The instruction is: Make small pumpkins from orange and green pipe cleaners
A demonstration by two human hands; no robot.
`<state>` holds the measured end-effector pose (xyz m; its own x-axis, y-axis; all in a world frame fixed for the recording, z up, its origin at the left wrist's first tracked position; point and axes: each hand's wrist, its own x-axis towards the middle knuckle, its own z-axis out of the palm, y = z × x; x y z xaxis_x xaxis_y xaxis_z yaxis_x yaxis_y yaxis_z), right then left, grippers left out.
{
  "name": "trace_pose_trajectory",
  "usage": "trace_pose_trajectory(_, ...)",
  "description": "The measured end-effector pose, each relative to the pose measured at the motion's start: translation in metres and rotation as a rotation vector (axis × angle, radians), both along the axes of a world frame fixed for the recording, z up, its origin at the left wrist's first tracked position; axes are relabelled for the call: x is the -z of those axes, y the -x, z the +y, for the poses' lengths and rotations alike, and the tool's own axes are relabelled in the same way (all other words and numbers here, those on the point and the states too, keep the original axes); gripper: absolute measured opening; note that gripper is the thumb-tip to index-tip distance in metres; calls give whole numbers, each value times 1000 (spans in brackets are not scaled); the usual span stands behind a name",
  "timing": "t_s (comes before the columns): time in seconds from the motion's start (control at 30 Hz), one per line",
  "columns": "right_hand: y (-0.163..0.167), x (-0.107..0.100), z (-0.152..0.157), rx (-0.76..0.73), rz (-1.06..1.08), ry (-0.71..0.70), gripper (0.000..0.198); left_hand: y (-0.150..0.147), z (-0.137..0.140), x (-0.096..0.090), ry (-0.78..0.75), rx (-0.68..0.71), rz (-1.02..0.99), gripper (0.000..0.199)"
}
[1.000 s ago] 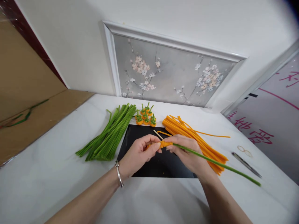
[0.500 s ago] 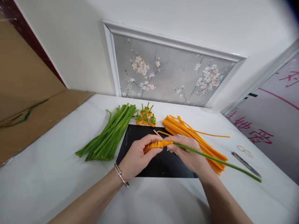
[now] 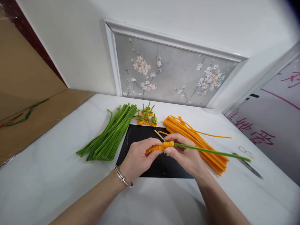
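An orange coil of pipe cleaner (image 3: 167,144) lies across both hands, above the black mat. My left hand (image 3: 137,157) is closed round its left part, thumb below and fingers over the top. My right hand (image 3: 188,157) pinches the right end, with the thumb against the front and the fingers behind. From that end a long green pipe cleaner (image 3: 215,152) sticks out to the right, passing in front of my right hand. A thin pale stick (image 3: 159,135) and one bent orange strand show just behind my fingers; their near ends are hidden.
Green pipe cleaners (image 3: 109,134) lie in a bundle left of the black mat (image 3: 161,168). Several small orange-and-green pieces (image 3: 146,117) stand behind it. At right are an orange bundle (image 3: 197,143), tweezers-like metal tool (image 3: 250,168) and two thin rings (image 3: 245,152). Cardboard (image 3: 47,112) borders the left.
My right thumb has come round to the front of the coil, and more of its right end shows. The green pipe cleaner's free end has swung up and to the left.
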<state>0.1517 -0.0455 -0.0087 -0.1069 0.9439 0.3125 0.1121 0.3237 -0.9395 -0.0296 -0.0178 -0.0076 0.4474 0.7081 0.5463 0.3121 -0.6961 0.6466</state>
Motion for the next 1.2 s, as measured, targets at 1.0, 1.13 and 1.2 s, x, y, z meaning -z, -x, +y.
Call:
trace_pose_trajectory(1.0, 1, 2, 2, 30, -173, -232, 15, -3, -5, -9, 331, 99, 7, 11)
trace_pose_trajectory(1.13, 0, 4, 4, 28, -183, -241, 12, -4, -5, -4, 387, 143, -34, 9)
trace_pose_trajectory(1.2, -5, 4, 5, 37, -185, -229, 6, -5, -6, -3, 418, 169, -76, 13)
